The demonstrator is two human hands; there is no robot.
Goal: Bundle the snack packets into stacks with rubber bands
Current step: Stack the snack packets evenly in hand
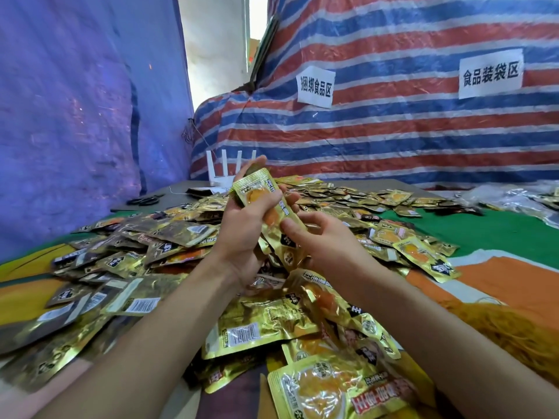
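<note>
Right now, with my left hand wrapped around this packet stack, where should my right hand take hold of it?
Grip the packet stack at its free lower end, coming from the right. The left hand covers its upper middle, fingers across the face, and it tilts down toward the right hand, which touches it there. Pinching across the narrow width should hold best.
</note>
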